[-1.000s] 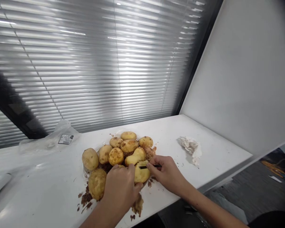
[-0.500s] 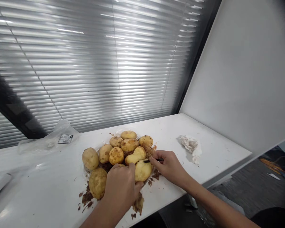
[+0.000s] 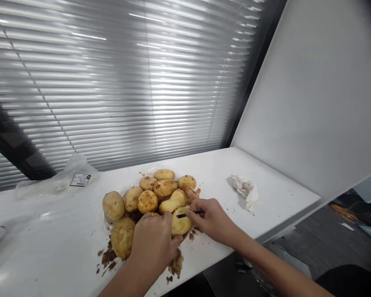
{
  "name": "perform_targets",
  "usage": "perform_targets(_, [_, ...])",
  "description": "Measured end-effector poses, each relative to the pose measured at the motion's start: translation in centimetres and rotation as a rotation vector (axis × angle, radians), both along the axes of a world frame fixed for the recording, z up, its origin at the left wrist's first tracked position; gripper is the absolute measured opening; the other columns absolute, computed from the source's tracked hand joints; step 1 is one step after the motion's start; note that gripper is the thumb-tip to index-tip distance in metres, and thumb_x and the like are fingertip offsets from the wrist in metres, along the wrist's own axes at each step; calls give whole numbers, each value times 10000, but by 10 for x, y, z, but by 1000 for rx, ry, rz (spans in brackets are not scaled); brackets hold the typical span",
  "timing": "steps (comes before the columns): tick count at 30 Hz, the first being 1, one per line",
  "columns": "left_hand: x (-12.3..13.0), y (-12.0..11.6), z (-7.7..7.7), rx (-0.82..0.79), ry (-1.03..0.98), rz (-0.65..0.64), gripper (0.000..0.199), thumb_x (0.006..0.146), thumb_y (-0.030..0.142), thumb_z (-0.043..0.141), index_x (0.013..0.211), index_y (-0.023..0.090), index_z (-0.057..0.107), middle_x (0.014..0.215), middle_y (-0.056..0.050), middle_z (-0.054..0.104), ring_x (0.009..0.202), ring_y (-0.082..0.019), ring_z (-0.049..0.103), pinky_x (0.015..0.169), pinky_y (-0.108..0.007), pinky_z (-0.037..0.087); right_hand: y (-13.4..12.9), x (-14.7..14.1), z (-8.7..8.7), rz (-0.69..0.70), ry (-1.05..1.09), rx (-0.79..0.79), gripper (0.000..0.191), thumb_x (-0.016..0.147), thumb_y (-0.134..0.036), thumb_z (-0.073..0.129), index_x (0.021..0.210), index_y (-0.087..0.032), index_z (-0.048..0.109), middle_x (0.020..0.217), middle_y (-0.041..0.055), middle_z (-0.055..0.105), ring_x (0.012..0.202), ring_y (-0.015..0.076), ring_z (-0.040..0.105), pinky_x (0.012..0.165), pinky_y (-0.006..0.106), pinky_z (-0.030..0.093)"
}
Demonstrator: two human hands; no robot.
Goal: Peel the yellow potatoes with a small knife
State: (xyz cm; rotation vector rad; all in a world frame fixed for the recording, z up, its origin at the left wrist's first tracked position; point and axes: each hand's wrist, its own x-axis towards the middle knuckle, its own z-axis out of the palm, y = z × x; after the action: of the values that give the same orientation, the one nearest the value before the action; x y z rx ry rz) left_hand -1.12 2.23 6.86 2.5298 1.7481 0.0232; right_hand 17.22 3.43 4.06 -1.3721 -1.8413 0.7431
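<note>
My left hand (image 3: 156, 239) is closed around the near side of a pale, partly peeled potato (image 3: 181, 226), its thumb toward the potato's lower edge. In my right hand (image 3: 208, 218) a thin black tool (image 3: 181, 215) is pinched, its flat tip lying against the potato's upper face; its exact kind I cannot make out. Several other potatoes crowd behind and to the left, among them a large unpeeled-looking one (image 3: 123, 238) beside my left hand and a waisted, peeled one (image 3: 173, 201) just beyond.
Brown peel scraps (image 3: 175, 264) lie around the potatoes on the white table (image 3: 62, 243). A clear plastic bag with a label (image 3: 80, 180) rests at the back left. Crumpled tissue (image 3: 245, 192) sits on the right. Window blinds (image 3: 117, 82) and a white partition (image 3: 321, 90) border the table.
The black tool's tip has shifted left across the potato's face, along with my right hand. The whole view has slid slightly; my left hand keeps its grip.
</note>
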Motion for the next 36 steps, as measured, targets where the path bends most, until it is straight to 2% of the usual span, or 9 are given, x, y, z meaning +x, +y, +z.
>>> perform_targets(3, [0,0,1,-16,-2,6,224,783,375,625,872,170,638,811,-116,719,830,-313,657,798,-419,468,1,1,-1,-55,-31,25,244,831,-292,535,617,-178,566,562,-3,569,535,125,495,492,216,358])
perform_targets(8, [0,-1,0,-6,3,8,212,784,370,624,873,178,632,794,-103,716,820,-301,659,797,-405,463,-5,-2,0,45,-21,64,228,849,-263,534,641,-178,574,570,-11,583,528,114,504,507,209,351])
perform_targets(12, [1,-1,0,-3,9,16,225,779,390,623,855,179,631,797,-110,713,831,-312,656,764,-401,467,-8,-6,0,3,-80,109,227,848,-237,530,633,-177,571,553,-11,574,508,110,484,504,214,327])
perform_targets(17, [1,0,1,-2,9,14,223,781,382,624,872,179,627,788,-98,713,820,-300,656,796,-401,459,-4,-6,0,38,-44,86,218,845,-245,536,640,-178,567,560,-11,578,513,112,492,500,210,331])
perform_targets(21, [0,-1,2,-14,28,19,231,780,396,617,868,182,627,809,-107,714,832,-302,652,785,-395,457,-2,-2,2,-45,-69,61,234,843,-261,527,626,-177,554,542,-11,550,499,116,469,497,220,329])
perform_targets(25, [0,-1,2,-16,32,19,219,783,383,604,874,184,627,810,-101,715,842,-295,654,802,-389,451,-1,-1,1,21,7,19,250,855,-287,527,628,-183,538,541,-21,539,506,114,477,494,214,337])
perform_targets(30, [1,0,2,-24,25,17,250,787,404,600,889,178,631,824,-110,716,839,-299,653,807,-396,452,1,2,-3,-54,-86,73,244,843,-264,533,614,-180,536,544,-19,537,514,116,456,505,225,314])
perform_targets(34, [0,-2,2,-4,21,12,229,788,379,601,888,174,630,815,-112,714,834,-298,654,803,-394,451,2,1,0,0,-41,60,246,856,-268,517,623,-190,522,536,-28,524,511,118,466,497,222,323])
perform_targets(36, [0,-2,3,8,19,12,219,791,366,598,884,171,629,811,-115,714,833,-298,654,806,-395,450,4,0,0,-30,-82,93,257,851,-265,514,604,-194,499,538,-27,513,518,122,466,505,226,325])
